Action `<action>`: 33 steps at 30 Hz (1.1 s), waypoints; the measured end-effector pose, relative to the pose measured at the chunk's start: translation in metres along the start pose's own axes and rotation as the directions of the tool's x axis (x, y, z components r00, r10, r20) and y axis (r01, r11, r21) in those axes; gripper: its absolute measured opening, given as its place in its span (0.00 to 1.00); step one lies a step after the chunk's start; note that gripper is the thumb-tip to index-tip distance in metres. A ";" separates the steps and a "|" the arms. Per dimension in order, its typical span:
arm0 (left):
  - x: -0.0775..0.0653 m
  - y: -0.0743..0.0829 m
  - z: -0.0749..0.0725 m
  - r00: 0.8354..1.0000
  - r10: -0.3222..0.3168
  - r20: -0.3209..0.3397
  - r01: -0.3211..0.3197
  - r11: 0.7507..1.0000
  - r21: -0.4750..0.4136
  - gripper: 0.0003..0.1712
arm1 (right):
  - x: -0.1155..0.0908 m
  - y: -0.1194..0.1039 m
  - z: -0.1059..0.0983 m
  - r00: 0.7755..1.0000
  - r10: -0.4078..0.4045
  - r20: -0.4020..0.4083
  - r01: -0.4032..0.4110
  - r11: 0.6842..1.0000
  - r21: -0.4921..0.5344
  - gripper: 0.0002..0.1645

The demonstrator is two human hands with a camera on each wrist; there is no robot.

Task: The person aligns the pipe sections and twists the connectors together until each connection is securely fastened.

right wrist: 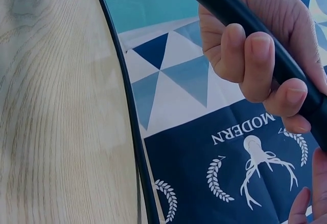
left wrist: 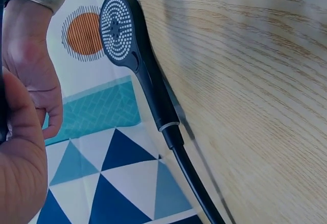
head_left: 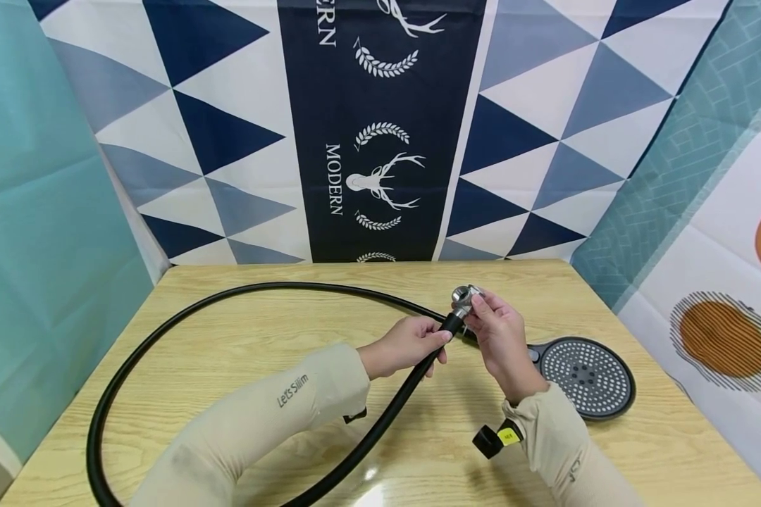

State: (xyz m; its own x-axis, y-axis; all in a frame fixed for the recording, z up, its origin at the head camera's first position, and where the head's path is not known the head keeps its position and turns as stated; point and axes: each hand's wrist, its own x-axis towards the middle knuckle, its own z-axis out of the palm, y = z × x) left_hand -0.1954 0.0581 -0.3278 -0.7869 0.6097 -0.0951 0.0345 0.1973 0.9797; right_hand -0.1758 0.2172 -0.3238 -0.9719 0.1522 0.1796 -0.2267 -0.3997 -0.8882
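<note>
In the head view my left hand (head_left: 409,343) grips a thick black shower hose (head_left: 380,421) just below its upper end. My right hand (head_left: 498,338) pinches a silver metal fitting (head_left: 463,296) at that end, its round threaded opening facing up and toward me. In the right wrist view the left hand's fingers (right wrist: 259,50) curl round the hose. The hose loops left across the table and back to a black shower head (head_left: 587,377). That shower head lies right of my right hand, its grey dotted spray face up; its handle (left wrist: 162,99) shows in the left wrist view.
The light wooden table (head_left: 241,338) is bordered at the back by a patterned cloth (head_left: 533,141) with triangles and a deer print. A teal cloth (head_left: 51,232) hangs at the left. A black wrist strap piece (head_left: 488,441) sticks out below my right wrist.
</note>
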 end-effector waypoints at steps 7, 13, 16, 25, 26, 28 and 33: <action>0.001 -0.003 0.000 1.000 0.010 0.011 -0.009 1.000 -0.024 0.12 | 0.002 -0.002 0.000 0.999 0.039 -0.014 -0.038 0.999 0.031 0.10; 0.002 -0.006 0.000 0.999 0.031 0.026 -0.029 0.998 -0.061 0.12 | 0.003 -0.003 0.002 0.996 0.082 -0.039 -0.081 0.996 0.034 0.11; 0.001 -0.008 0.000 0.999 0.017 0.027 -0.015 0.997 -0.074 0.14 | 0.003 -0.002 0.002 0.995 0.087 -0.047 -0.086 0.996 0.016 0.13; -0.003 -0.008 -0.002 0.998 0.003 0.061 0.005 0.992 -0.128 0.20 | 0.002 -0.002 -0.001 0.997 0.073 0.007 -0.072 0.997 -0.038 0.16; -0.003 -0.008 -0.002 0.998 0.003 0.065 0.005 0.991 -0.131 0.20 | 0.002 -0.002 -0.001 0.997 0.074 0.013 -0.074 0.997 -0.038 0.16; -0.004 -0.008 -0.003 0.998 0.006 0.069 0.004 0.991 -0.135 0.20 | 0.002 -0.004 0.000 0.996 0.085 0.017 -0.084 0.996 -0.041 0.15; -0.003 -0.008 -0.003 0.998 0.015 0.059 -0.008 0.992 -0.124 0.19 | 0.003 -0.007 0.003 0.994 0.106 0.008 -0.106 0.994 -0.034 0.16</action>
State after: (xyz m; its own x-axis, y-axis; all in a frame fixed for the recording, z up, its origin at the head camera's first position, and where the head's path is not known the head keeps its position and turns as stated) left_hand -0.1957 0.0525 -0.3348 -0.7483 0.6572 -0.0903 -0.0359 0.0958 0.9948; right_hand -0.1773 0.2178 -0.3161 -0.9910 0.1015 0.0876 -0.1201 -0.3826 -0.9161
